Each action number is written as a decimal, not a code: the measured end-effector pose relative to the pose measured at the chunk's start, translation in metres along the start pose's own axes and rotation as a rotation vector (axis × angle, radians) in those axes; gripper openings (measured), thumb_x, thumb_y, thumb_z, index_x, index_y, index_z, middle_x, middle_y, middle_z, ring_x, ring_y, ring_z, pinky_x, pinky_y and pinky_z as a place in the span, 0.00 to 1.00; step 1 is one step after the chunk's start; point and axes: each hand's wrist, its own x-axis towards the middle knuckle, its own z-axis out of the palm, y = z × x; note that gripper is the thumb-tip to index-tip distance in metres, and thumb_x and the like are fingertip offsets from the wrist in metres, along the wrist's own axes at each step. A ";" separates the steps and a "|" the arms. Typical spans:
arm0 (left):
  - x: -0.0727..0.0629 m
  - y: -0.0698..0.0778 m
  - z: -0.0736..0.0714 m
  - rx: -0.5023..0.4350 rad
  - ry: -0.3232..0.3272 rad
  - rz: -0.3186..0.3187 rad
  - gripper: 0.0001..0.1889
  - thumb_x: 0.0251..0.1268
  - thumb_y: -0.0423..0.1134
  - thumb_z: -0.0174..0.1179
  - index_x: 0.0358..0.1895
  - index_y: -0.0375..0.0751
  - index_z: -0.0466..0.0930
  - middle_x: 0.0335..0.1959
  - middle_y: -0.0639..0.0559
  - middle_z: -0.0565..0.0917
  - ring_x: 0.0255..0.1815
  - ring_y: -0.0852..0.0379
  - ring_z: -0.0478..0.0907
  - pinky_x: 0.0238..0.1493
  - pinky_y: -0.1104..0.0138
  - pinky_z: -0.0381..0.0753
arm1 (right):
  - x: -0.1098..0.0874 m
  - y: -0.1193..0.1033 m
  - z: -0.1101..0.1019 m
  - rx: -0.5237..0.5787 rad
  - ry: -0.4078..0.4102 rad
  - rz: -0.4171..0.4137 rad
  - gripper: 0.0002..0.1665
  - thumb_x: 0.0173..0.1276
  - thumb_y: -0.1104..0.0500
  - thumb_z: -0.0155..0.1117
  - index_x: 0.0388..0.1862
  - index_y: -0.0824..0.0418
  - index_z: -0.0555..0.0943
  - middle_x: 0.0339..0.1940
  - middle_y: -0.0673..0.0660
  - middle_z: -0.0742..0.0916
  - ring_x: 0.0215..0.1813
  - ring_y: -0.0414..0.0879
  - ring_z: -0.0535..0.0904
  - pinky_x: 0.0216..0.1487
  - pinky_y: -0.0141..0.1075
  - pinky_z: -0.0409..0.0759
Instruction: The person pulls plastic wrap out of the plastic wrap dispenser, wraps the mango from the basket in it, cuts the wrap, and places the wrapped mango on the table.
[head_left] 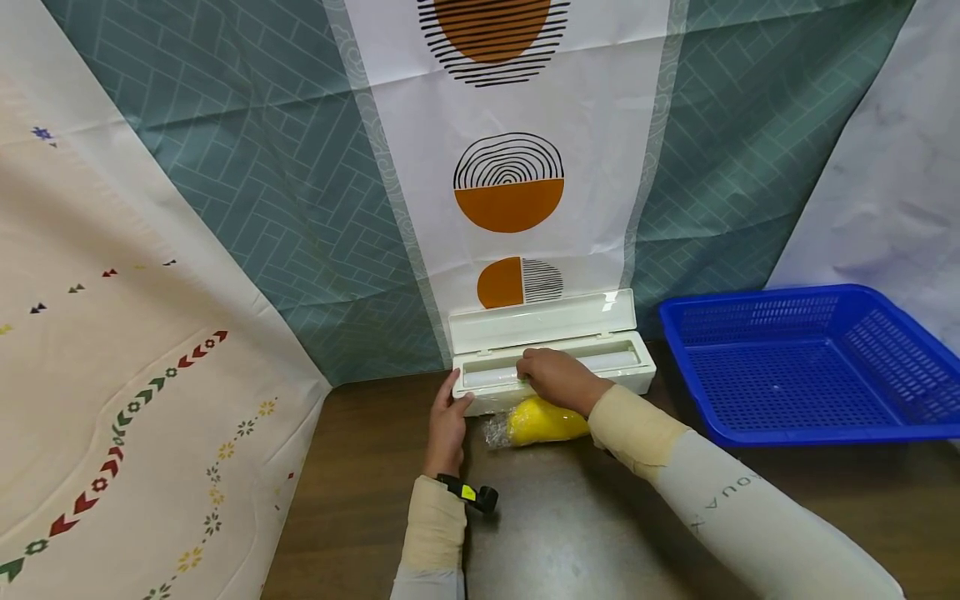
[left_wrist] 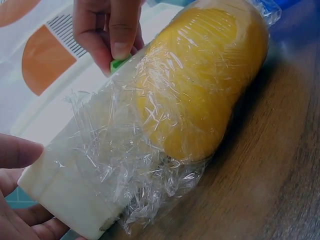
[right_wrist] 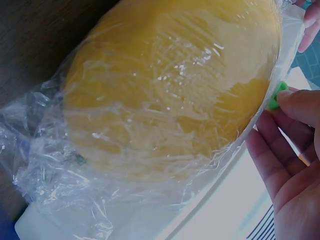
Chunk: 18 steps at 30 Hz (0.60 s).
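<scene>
A long white cling film dispenser (head_left: pixel 633 383) stands against the wall with its lid (head_left: pixel 540 321) raised. Inside lies a pale roll (head_left: pixel 615 361). My left hand (head_left: pixel 447 429) grips the dispenser's left end, thumb in front and fingers behind the corner. Thumb and fingertips of my right hand (head_left: pixel 558 379) pinch a small green slider (left_wrist: pixel 119 65) at the box's front edge, around its middle. Directly in front of the dispenser, on the table, sits a rounded yellow object (head_left: pixel 546 421) wrapped in clear film. Crumpled film (left_wrist: pixel 145 200) bunches out at its left end.
To the right of the dispenser is a blue plastic basket (head_left: pixel 686 379) with mesh sides. Printed cloth (head_left: pixel 300 183) hangs behind and at the sides of the dark wooden table (head_left: pixel 570 517). On the left wrist is a black strap (head_left: pixel 453 483) with a small camera.
</scene>
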 end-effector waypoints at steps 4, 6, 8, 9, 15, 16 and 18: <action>0.000 0.001 0.000 0.000 0.001 -0.005 0.29 0.76 0.35 0.53 0.78 0.46 0.62 0.82 0.42 0.55 0.84 0.40 0.46 0.80 0.43 0.51 | 0.000 0.002 0.000 -0.006 0.000 -0.003 0.06 0.74 0.65 0.60 0.42 0.59 0.84 0.37 0.54 0.83 0.41 0.48 0.83 0.48 0.41 0.84; 0.000 0.001 0.000 0.001 0.002 -0.004 0.29 0.76 0.35 0.53 0.78 0.46 0.62 0.82 0.41 0.55 0.84 0.40 0.46 0.80 0.43 0.51 | -0.001 0.003 0.000 -0.004 0.003 -0.005 0.06 0.74 0.65 0.60 0.42 0.59 0.84 0.37 0.53 0.83 0.41 0.48 0.83 0.48 0.41 0.84; 0.000 0.001 0.000 0.002 -0.001 -0.005 0.29 0.76 0.35 0.53 0.78 0.46 0.62 0.82 0.42 0.54 0.84 0.41 0.45 0.80 0.43 0.50 | -0.001 0.004 0.000 -0.007 0.008 -0.007 0.06 0.74 0.65 0.60 0.41 0.59 0.84 0.37 0.53 0.83 0.41 0.48 0.83 0.47 0.41 0.84; -0.001 0.000 0.000 0.005 -0.003 -0.006 0.29 0.76 0.35 0.53 0.78 0.46 0.62 0.83 0.42 0.54 0.84 0.40 0.45 0.80 0.43 0.49 | -0.002 0.005 0.000 -0.007 0.010 -0.007 0.06 0.74 0.65 0.60 0.41 0.59 0.84 0.37 0.53 0.83 0.41 0.48 0.83 0.47 0.40 0.84; -0.001 0.001 0.000 -0.006 -0.014 -0.003 0.29 0.76 0.35 0.53 0.78 0.45 0.61 0.82 0.41 0.54 0.84 0.40 0.45 0.80 0.43 0.49 | -0.005 0.007 -0.002 -0.013 0.009 -0.006 0.06 0.74 0.65 0.60 0.40 0.59 0.83 0.35 0.52 0.81 0.38 0.46 0.81 0.45 0.40 0.83; -0.001 0.001 0.000 -0.007 -0.015 0.001 0.30 0.76 0.35 0.53 0.78 0.44 0.61 0.82 0.40 0.54 0.84 0.40 0.45 0.80 0.42 0.49 | -0.005 0.007 -0.002 -0.012 0.009 -0.007 0.05 0.74 0.64 0.60 0.39 0.59 0.83 0.34 0.52 0.81 0.37 0.45 0.80 0.45 0.40 0.83; -0.001 0.001 -0.001 -0.008 -0.015 0.004 0.30 0.76 0.35 0.53 0.78 0.45 0.61 0.83 0.40 0.54 0.84 0.40 0.45 0.80 0.42 0.49 | -0.006 0.007 -0.004 -0.009 0.008 -0.002 0.05 0.74 0.64 0.60 0.39 0.59 0.83 0.34 0.52 0.80 0.36 0.45 0.79 0.44 0.40 0.82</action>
